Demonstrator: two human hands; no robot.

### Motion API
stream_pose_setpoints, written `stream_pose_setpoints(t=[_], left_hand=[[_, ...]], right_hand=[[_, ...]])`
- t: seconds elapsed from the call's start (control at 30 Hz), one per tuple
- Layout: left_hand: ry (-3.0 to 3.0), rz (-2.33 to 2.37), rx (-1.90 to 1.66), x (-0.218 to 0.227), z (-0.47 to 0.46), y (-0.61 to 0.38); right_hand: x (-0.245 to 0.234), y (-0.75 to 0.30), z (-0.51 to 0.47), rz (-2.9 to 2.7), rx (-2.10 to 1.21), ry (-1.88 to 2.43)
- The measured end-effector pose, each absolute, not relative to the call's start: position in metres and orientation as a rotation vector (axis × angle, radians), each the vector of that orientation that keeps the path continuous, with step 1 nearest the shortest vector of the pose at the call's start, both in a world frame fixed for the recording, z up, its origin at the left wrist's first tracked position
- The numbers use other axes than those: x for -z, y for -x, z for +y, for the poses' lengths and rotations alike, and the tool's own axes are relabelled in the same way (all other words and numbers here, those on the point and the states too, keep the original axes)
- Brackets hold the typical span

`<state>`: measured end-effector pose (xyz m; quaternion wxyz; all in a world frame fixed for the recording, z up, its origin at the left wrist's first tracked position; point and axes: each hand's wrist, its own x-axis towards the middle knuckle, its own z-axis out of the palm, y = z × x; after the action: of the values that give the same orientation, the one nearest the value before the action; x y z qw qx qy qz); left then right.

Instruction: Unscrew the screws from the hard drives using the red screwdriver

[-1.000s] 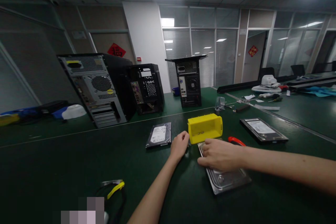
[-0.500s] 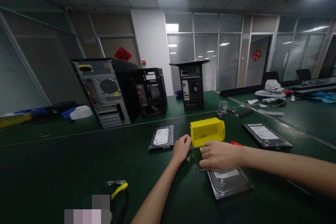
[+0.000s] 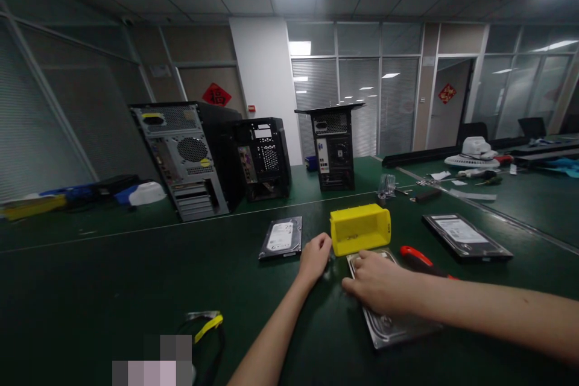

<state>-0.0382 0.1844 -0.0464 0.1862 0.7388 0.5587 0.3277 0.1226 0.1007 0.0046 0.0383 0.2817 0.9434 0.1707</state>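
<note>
A silver hard drive (image 3: 377, 335) lies on the green table in front of me, largely covered by my right hand (image 3: 382, 280). That hand's fingers curl down over the drive and its thumb reaches the left edge; the fingertips are hidden. Just left of it, my left hand (image 3: 315, 258) rests closed on the table, and whatever it may hold is too small to make out. A yellow plastic bin (image 3: 359, 214) lies on its side behind both hands, with small metal bits inside. Left of my left hand is a second hard drive (image 3: 281, 236), label up.
A red-and-black tool handle (image 3: 423, 260) lies partly behind my right forearm. Further right is another hard drive (image 3: 465, 235). Several computer cases (image 3: 190, 157) stand at the back. Yellow-trimmed glasses (image 3: 208, 324) lie front left, a clear plastic piece (image 3: 386, 186) beyond the bin.
My right hand has turned and lowered slightly over the drive, its fingers more curled. More of the red-and-black handle shows. My left hand stays in place; the view has shifted a little.
</note>
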Motion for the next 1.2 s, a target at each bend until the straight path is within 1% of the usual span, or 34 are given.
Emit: stream_pose_setpoints(t=[0.33,0.57,0.77,0.87,0.97,1.03,1.13,1.2], left_hand=[[-2.097,1.576,-0.915,0.044,0.183,0.037],[-2.100,1.553,-0.919,0.044,0.183,0.038],[-2.084,1.551,-0.917,0.045,0.185,0.038],[-2.078,1.534,-0.937,0.047,0.186,0.038],[-2.083,1.521,-0.945,0.048,0.187,0.039],[-2.076,1.523,-0.935,0.047,0.186,0.039],[-2.056,1.526,-0.914,0.045,0.184,0.039],[-2.050,1.528,-0.907,0.043,0.183,0.038]], right_hand=[[-0.009,-0.134,0.101,3.001,-0.574,-0.695],[-0.008,-0.141,0.117,3.096,-0.630,-0.372],[-0.007,-0.146,0.132,3.109,-0.771,-0.066],[-0.005,-0.145,0.135,3.139,-0.798,0.003],[-0.003,-0.147,0.132,3.275,-0.685,-0.159],[-0.007,-0.154,0.128,3.465,-0.504,-0.450],[-0.022,-0.177,0.125,3.728,-0.012,-1.213],[-0.033,-0.201,0.127,3.619,0.386,-1.737]])
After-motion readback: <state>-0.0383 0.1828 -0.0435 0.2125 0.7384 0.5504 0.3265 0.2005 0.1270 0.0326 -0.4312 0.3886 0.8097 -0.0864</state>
